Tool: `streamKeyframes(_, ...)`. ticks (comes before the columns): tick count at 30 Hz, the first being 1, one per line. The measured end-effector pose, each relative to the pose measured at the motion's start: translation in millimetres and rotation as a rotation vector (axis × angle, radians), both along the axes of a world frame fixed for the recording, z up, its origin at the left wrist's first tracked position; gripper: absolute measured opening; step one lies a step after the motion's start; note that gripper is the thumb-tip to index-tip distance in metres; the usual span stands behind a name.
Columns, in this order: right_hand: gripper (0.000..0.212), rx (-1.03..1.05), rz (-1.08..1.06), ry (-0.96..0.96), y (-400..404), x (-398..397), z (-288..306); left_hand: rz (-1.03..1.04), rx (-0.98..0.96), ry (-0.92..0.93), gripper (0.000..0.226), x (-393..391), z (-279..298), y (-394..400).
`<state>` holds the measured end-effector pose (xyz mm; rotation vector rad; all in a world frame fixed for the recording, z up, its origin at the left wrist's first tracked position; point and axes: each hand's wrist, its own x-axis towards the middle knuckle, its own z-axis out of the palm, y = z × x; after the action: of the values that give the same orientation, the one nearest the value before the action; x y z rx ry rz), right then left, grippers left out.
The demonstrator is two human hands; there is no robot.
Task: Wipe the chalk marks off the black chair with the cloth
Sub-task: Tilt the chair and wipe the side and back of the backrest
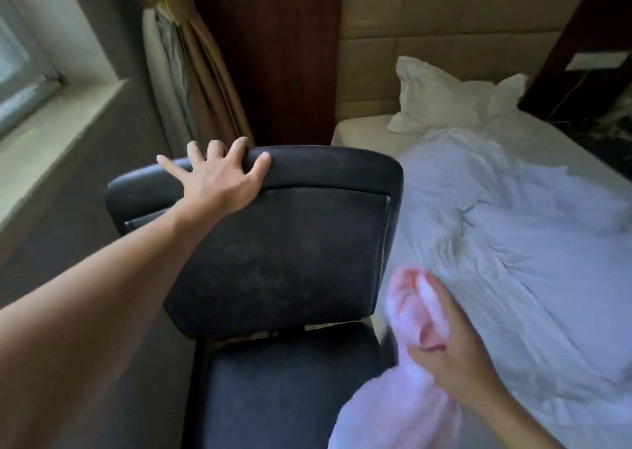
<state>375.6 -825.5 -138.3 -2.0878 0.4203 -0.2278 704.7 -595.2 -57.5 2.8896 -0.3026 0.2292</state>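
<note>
The black chair (pixel 273 243) stands in front of me, its backrest facing me with faint pale chalk smears across the middle. My left hand (pixel 219 178) rests on the top left edge of the backrest, fingers spread and hooked over the rim. My right hand (pixel 451 342) grips a bunched pink and white cloth (pixel 407 312) beside the backrest's lower right corner; the cloth hangs down past the seat (pixel 273 397) and looks blurred.
A bed with crumpled white sheets (pixel 513 243) and a pillow (pixel 441 96) lies close on the chair's right. A window sill (pixel 51 141) and tied curtains (pixel 191 72) are on the left, a dark wood panel (pixel 273 55) behind the chair.
</note>
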Motion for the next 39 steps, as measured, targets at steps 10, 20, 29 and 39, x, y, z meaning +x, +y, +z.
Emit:
streamKeyframes(10, 0.039, -0.429, 0.141, 0.136, -59.0, 234.7, 148.3, -0.087, -0.089, -0.081, 0.061, 13.1, -22.2, -10.4)
streamKeyframes(20, 0.018, -0.507, -0.014, 0.171, -58.2, 201.2, 137.6, -0.210, -0.195, -0.036, 0.057, 6.6, -19.4, -23.0)
streamKeyframes(29, 0.050, -0.562, -0.175, 0.305, -84.2, 116.4, 130.2, -0.213, -0.183, 0.190, 0.085, -33.5, 6.6, -102.1)
streamKeyframes(39, 0.057, -0.582, -0.174, 0.308, -104.7, -26.9, 138.8, -0.123, -0.291, 0.374, 0.105, -143.6, 17.4, -221.6)
